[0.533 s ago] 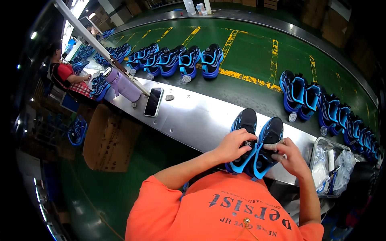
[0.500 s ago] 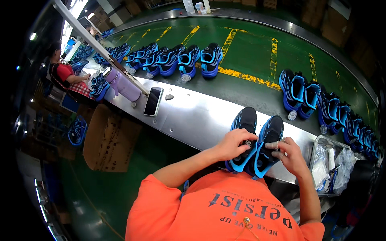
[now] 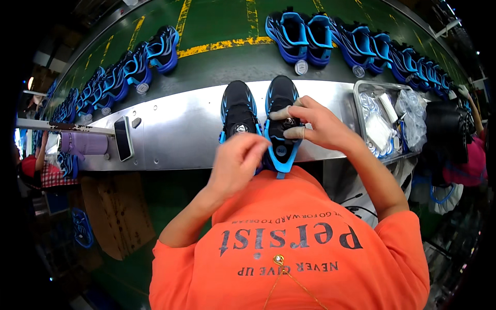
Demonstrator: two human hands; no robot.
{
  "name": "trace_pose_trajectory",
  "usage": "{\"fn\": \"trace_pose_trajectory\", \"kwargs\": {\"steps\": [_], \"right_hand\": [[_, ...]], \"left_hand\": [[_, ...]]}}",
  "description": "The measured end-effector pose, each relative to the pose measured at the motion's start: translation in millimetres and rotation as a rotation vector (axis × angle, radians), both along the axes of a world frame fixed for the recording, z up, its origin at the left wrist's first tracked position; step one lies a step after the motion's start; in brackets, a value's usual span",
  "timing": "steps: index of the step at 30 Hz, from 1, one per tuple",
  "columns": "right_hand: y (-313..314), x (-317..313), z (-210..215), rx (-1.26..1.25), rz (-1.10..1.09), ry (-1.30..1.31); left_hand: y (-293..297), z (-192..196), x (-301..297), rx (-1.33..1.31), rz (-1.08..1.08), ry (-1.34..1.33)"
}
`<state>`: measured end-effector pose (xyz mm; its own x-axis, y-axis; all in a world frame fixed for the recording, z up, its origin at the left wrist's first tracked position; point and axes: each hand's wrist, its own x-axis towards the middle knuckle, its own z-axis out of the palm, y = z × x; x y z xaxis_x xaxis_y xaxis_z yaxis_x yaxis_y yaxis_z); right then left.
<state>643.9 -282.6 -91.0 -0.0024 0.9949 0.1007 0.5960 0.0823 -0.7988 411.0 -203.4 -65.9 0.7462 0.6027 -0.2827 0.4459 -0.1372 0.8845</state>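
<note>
Fingers of the right hand [image 3: 323, 124] are pinching the dial on the right sneaker [image 3: 281, 121], lying beside its twin [image 3: 237, 111] on the steel worktop [image 3: 170, 129]. The left hand [image 3: 237, 160] is hovering loosely curled at the sneakers' heels, gripping nothing visible.

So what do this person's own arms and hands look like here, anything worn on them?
Both forearms are bare, coming out of short orange T-shirt sleeves. The left hand shows no glove or covering. The right hand wears pale, beige finger cots on two fingertips; the rest of it is uncovered. No watch, bracelet or ring is visible on either wrist or hand.
</note>
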Motion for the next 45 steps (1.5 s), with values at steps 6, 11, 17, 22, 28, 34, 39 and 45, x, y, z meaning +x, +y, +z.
{"fn": "trace_pose_trajectory", "kwargs": {"steps": [6, 11, 17, 22, 28, 34, 39, 45], "right_hand": [[-2, -15, -11, -0.044, -0.148, -0.094], [4, -2, -13, -0.012, 0.002, -0.01], [-3, -11, -14, -0.089, -0.18, -0.116], [-5, -9, -18, -0.013, -0.129, 0.022], [-5, 1, -22, 0.086, -0.082, 0.033], [-9, -10, -27, 0.106, -0.225, -0.178], [-5, 11, -25, 0.038, -0.023, 0.044], [-11, -1, -21, -0.09, -0.204, -0.119]], "left_hand": [[-17, -20, 22, -1.021, 0.282, -0.247], [-26, -35, 40, -1.133, 0.363, -0.337], [-30, -43, 43, -1.103, 0.359, -0.349], [-32, -49, 44, -1.095, 0.361, -0.324], [-34, -47, 47, -1.104, 0.358, -0.335], [-36, -51, 50, -1.115, 0.364, -0.346], [-38, -50, 55, -1.118, 0.368, -0.348], [-39, -53, 59, -1.108, 0.361, -0.328]]}}
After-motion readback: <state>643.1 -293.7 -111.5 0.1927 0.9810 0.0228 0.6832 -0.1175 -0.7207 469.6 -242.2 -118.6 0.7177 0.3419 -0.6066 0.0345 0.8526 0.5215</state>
